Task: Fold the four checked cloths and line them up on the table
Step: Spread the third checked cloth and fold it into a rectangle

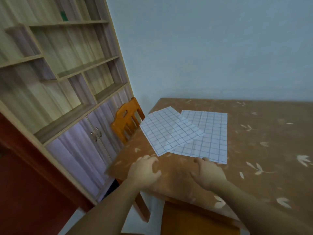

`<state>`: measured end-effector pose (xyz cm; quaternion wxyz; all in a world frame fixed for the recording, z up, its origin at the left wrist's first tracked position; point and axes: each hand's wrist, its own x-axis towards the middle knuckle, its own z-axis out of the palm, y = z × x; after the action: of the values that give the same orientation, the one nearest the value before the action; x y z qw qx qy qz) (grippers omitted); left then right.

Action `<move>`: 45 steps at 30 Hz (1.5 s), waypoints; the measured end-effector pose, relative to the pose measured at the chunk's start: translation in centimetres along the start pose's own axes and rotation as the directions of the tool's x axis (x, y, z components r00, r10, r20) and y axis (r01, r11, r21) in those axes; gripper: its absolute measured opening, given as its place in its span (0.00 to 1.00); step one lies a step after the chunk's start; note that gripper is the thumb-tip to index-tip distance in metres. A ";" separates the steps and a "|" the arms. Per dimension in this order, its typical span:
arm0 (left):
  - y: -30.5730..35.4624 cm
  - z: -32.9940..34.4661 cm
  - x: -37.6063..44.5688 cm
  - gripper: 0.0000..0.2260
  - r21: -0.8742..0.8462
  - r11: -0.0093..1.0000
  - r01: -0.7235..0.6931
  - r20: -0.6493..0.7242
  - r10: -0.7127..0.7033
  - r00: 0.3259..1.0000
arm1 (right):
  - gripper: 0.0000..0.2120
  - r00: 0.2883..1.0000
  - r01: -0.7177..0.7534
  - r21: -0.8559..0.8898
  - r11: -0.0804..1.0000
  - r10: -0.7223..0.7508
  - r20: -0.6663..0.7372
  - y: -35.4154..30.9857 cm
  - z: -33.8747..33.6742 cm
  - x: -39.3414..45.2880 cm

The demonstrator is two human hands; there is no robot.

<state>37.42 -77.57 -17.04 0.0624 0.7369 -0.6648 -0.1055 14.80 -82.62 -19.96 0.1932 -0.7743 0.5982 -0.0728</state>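
Nearest, a chair seat [194, 219] is cut off by the lower edge; above it the left hand [144, 172] hovers with fingers loosely curled on nothing, while the right hand [208, 173] reaches the near edge of a checked cloth [210, 136], its fingertips hidden, so a pinch is uncertain. That cloth lies flat on the table [262, 150], long axis running away from the viewer, partly under an angled second cloth [166, 131]. Beyond stand another chair [125, 119] and a blurred shelf unit [59, 65].

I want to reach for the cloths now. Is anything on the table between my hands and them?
Nothing visible. Only bare tablecloth lies between the left hand and the upper checked cloth. The right hand is already at the near edge of the lower checked cloth.
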 end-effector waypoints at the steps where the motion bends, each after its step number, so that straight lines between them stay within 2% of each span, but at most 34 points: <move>1: -0.4 0.0 0.8 0.20 -0.002 1.000 -0.001 0.003 0.001 1.000 | 0.24 1.000 0.002 -0.001 1.000 -0.002 0.004 -0.2 0.0 0.8; 7: -2.9 0.2 5.8 0.19 -0.025 0.999 -0.034 -0.042 0.033 0.999 | 0.22 0.998 -0.054 -0.011 0.998 0.054 0.016 -1.5 0.3 5.6; 10: -5.2 0.8 9.4 0.19 -0.027 0.998 -0.052 -0.018 0.051 0.999 | 0.24 0.992 -0.122 -0.029 0.992 0.122 -0.009 -2.3 1.1 8.1; 14: -7.0 2.0 14.5 0.19 -0.062 0.988 -0.138 0.055 0.142 0.988 | 0.25 0.974 -0.225 -0.088 0.970 0.224 -0.025 -2.9 1.7 10.5; 23: -3.0 6.7 21.5 0.20 -0.125 0.948 -0.291 0.156 0.309 0.938 | 0.27 0.937 -0.349 -0.104 0.931 0.350 -0.004 -0.1 3.7 15.1; 31: 1.6 15.4 25.7 0.22 -0.143 0.928 -0.343 0.235 0.369 0.899 | 0.27 0.929 -0.368 -0.073 0.927 0.370 0.006 7.2 8.6 19.3; 36: 3.0 19.3 27.4 0.24 -0.069 0.916 -0.395 0.211 0.400 0.892 | 0.34 0.949 -0.309 -0.119 0.944 0.297 -0.110 11.2 12.0 20.1; 40: 2.7 21.0 28.0 0.29 -0.025 0.931 -0.364 0.212 0.361 0.908 | 0.42 0.946 -0.317 -0.138 0.938 0.302 -0.118 12.4 13.4 20.6; 45: 2.6 21.9 27.5 0.29 -0.029 0.929 -0.368 0.115 0.369 0.922 | 0.42 0.938 -0.325 -0.130 0.937 0.302 -0.170 12.3 13.9 20.7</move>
<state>32.22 -104.13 -39.68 0.0440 0.5911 -0.7935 -0.1378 14.17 -102.04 -39.91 0.0961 -0.6740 0.7307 -0.0509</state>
